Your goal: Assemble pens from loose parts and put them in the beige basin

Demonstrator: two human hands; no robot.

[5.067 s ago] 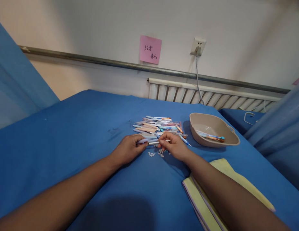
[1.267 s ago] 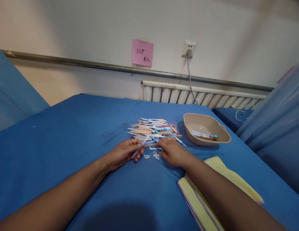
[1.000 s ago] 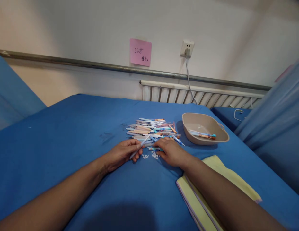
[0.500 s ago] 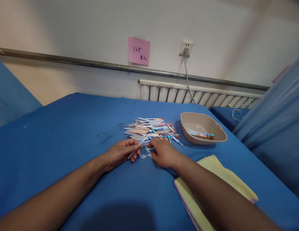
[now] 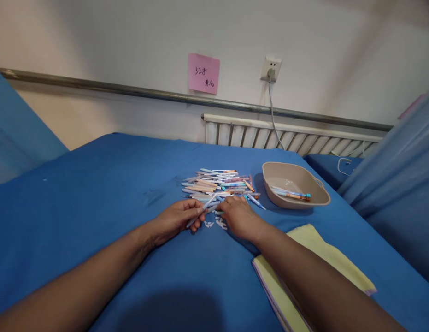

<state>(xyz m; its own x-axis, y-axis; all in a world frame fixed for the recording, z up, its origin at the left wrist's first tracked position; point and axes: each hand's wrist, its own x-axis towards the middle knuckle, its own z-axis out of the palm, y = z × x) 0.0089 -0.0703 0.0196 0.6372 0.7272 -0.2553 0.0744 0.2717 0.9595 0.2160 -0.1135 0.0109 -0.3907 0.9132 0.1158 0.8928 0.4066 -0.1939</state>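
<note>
On the blue cloth lies a pile of pastel pens (image 5: 217,183). My left hand (image 5: 173,220) rests just in front of the pile, fingers closed round a pale lilac pen barrel (image 5: 200,213) that points up toward the heap. My right hand (image 5: 238,216) lies palm down beside it, fingers curled over the small white pieces (image 5: 214,224) scattered between the hands; what its fingertips pinch is hidden.
A beige tray (image 5: 318,199) holding a few pens stands to the right of the pile. A yellow notebook (image 5: 314,244) lies under my right forearm. At the back are a radiator, a wall socket with a cable and a pink note.
My right hand has let go of the thin white refill it held earlier and shifted down and left onto the white pieces. The left hand still grips the barrel, now angled upward.
</note>
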